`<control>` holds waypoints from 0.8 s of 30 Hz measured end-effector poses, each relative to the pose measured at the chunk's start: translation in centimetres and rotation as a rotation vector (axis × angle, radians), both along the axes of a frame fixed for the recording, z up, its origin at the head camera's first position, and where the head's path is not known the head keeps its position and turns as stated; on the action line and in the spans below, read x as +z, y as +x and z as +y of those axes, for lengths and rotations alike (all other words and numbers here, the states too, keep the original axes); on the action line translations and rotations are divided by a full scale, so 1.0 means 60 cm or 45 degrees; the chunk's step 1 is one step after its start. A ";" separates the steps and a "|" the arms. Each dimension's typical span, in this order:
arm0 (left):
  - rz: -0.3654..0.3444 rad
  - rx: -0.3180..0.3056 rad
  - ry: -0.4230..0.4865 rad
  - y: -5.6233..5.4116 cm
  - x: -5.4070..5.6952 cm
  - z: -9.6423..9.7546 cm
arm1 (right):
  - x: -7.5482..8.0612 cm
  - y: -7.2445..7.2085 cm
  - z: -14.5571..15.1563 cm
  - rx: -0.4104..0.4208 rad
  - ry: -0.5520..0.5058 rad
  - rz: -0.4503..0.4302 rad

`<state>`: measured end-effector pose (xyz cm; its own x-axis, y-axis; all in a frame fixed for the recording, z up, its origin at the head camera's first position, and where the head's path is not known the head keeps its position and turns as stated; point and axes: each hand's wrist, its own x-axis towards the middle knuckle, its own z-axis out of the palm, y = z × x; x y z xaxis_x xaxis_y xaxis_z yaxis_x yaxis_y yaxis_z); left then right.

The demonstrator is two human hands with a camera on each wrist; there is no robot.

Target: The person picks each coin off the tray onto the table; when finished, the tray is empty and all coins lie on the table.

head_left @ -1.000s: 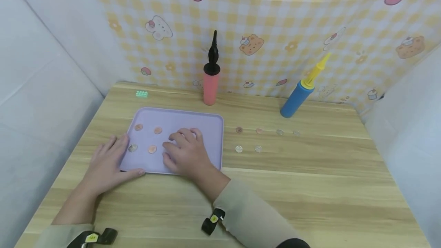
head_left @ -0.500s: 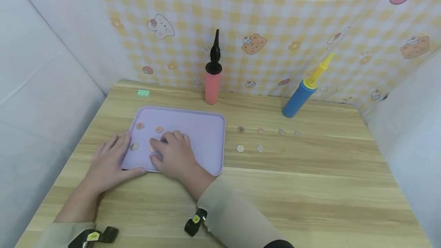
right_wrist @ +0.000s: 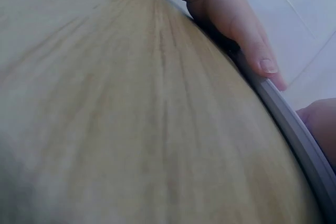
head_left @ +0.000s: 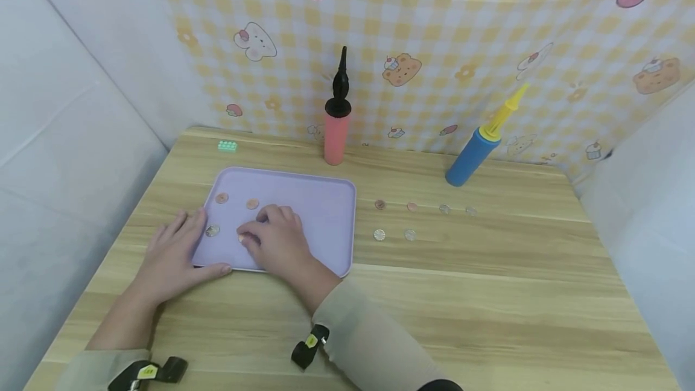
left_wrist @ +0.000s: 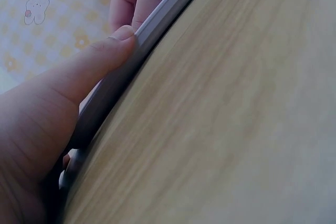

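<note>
My right hand (head_left: pixel 277 240) is over the lilac tray (head_left: pixel 326 222), thumb and index finger pinching a copper coin (head_left: pixel 241 238) at its edge. My left hand (head_left: pixel 168 258) rests at the tray's near left corner, fingers straight along the left side and thumb along the front rim. In the left wrist view, the thumb (left_wrist: pixel 100 59) lies on the tray's rim. Two copper coins, one at the far left (head_left: pixel 222 198) and another (head_left: pixel 252 204) to its right, lie flat in the tray. A silvery coin (head_left: pixel 212 231) lies near my left fingertips.
Right of the tray, several coins lie in two rows on the wooden table (head_left: pixel 434 312), among them a silvery coin (head_left: pixel 379 235). Behind stand a pink pump (head_left: pixel 335 137) with a black top and a leaning blue pump (head_left: pixel 471 158). A mint toy brick (head_left: pixel 227 146) lies back left.
My right hand has moved left across the tray, and its thumb and index finger have closed on the near copper coin. My left hand stays at the tray's corner.
</note>
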<state>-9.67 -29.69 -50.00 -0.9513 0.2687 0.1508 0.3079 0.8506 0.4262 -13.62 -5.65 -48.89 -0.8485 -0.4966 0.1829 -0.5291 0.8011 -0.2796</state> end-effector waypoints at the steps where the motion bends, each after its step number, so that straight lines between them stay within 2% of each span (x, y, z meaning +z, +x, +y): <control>1: 0.001 -0.001 0.000 0.000 0.000 0.000 | 0.001 0.000 0.000 -0.009 -0.004 -0.014; 14: 0.000 0.002 0.014 0.000 0.001 0.003 | 0.013 -0.002 -0.002 -0.048 -0.020 -0.181; 19: 0.005 0.005 0.017 0.002 0.001 0.003 | 0.010 -0.004 0.000 -0.022 -0.078 -0.175; 24: 0.000 0.005 0.017 0.003 0.003 0.003 | 0.006 -0.005 0.001 0.036 -0.162 -0.105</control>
<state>-9.47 -29.50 -49.80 -0.9524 0.2627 0.1544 0.3043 0.8463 0.4373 -13.93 -5.57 -48.55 -0.8493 -0.4976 0.1761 -0.5219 0.7418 -0.4211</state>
